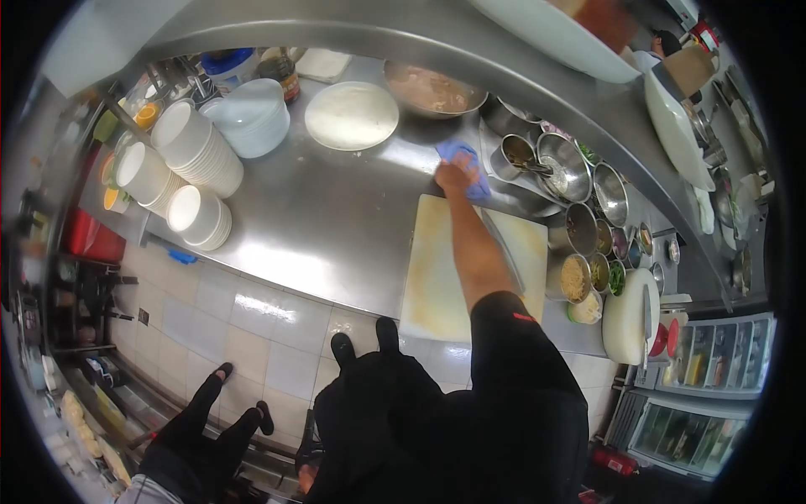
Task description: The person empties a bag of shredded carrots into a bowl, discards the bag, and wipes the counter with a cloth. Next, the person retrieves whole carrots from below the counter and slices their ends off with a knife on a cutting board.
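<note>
My right hand [456, 174] is stretched out over the steel counter [327, 218], its fingers closed on a blue cloth [479, 184] pressed to the surface. Just below the cloth lies a stained white cutting board [432, 269], with a long knife [502, 244] on it, partly behind my forearm. Left of the cloth is a white oval plate [352, 116], and above is a metal bowl of food [432, 91]. At the bottom edge, beside my dark clothing, a small part of my left hand [307, 478] shows; its fingers cannot be made out.
Stacked white containers [197, 147] stand at the left. Metal bowls [564, 166] and ingredient pots [576, 278] line the right, near a thick white block [625, 315] with a knife. A steel shelf [353, 34] overhangs the back. Another person [201, 428] is at lower left.
</note>
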Demonstrator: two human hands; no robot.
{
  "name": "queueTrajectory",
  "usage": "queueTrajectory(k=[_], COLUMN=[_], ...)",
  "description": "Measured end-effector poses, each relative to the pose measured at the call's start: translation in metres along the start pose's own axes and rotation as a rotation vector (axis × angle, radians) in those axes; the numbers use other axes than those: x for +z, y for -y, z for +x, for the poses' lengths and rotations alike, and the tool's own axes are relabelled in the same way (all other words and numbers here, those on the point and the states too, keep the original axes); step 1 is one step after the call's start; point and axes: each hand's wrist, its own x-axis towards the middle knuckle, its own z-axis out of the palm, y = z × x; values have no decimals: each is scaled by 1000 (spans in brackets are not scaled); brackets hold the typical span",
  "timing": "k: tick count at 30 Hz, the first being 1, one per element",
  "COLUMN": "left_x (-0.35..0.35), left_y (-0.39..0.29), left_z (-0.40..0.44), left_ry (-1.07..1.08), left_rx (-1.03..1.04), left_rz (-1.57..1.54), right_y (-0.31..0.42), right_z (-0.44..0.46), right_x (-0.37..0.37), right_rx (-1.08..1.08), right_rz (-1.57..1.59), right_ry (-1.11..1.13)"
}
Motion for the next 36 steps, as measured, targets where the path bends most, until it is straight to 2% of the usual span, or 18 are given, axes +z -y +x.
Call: queueTrajectory(k=[4, 8, 11, 13, 14, 18, 20, 22, 23, 24, 25, 26, 27, 29, 30, 32, 34, 36], left_x=[-1, -9, -34, -58, -74, -133, -138, -117, -104, -90, -69, -51, -42, -36, -36, -41, -50, -65], left_y=[-21, -34, -49, -64, -79, -115, -126, -126, -127, -124, -102, -80, -67, -50, -41, -36, -35, -37], left_z=[-7, 43, 96, 135, 147, 182, 186, 182, 174, 170, 173, 173, 164, 146, 138, 130, 125, 122], left_ry=[265, 432, 571, 451, 254, 228, 248, 280, 315, 345, 493, 635, 627, 450, 419, 491, 480, 339], left_rx=[-46, -54, -291, -409, -439, -229, -197, -216, -299, -380, -336, -290, -299, 278, 315, 38, -336, -499], left_rz=[-180, -408, -924, -1196, -1198, -1280, -1313, -1330, -1288, -1247, -1192, -1135, -1145, -588, -471, -672, -1029, -1194], right_y=[62, 85, 84, 63, 49, 15, 10, 5, 3, 4, 9, 18, 30, 36, 50, 24, 26, 28], right_z=[-38, -93, -139, -180, -199, -320, -390, -437, -439, -437, -436, -424, -405, -354, -329, -272, -247, -224], right_x=[0, 5, -1, 5, 11, -15, -30, -27, -24, -20, -17, -22, -40, -70, -103, -62, -81, -83], right_rx=[-179, -295, -400, -448, -527, -637, -624, -594, -604, -485, -357, -179, 18, 193, 308, 69, -205, -262], right_rz=[0, -19, -32, 4, 45, 97, -54, 233, 228, 422, 614, 842, 1060, 1373, 1451, 1238, 451, 459], right_ry=[191, 195, 230, 230, 139, -47, -19, 157, 157, 358, 561, 602, 642, 752, 814, 643, 52, 7])
